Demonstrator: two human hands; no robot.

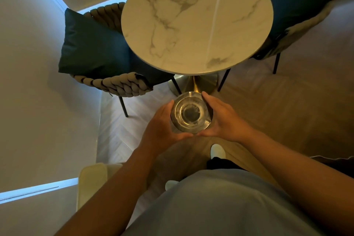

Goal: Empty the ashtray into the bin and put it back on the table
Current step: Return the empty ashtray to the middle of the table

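Ashtray [190,114]: round, metal-rimmed, upright, mouth up; dark smudge at the bottom of the bowl; carried in the air above the floor, near side of the bench, not touching it.
Left hand [162,123]: grip closed round the ashtray's left side, fingers curled under the rim, thumb along the near edge.
Right hand [223,119]: grip closed on the ashtray's right side, fingers laid along the far-right rim, thumb meeting the left thumb at the near edge.
Bench [197,23]: round marble top on a gold pedestal; top bare where seen; a bright streak of light runs across its right part.
Chairs: one left [113,82] with woven rope frame and dark cushion [90,48]; one far right [306,5], dark blue seat.
Floor [287,105]: herringbone wood.
Person: standing, pale slippers [217,150] visible below the arms.
Bin: not seen in this view.
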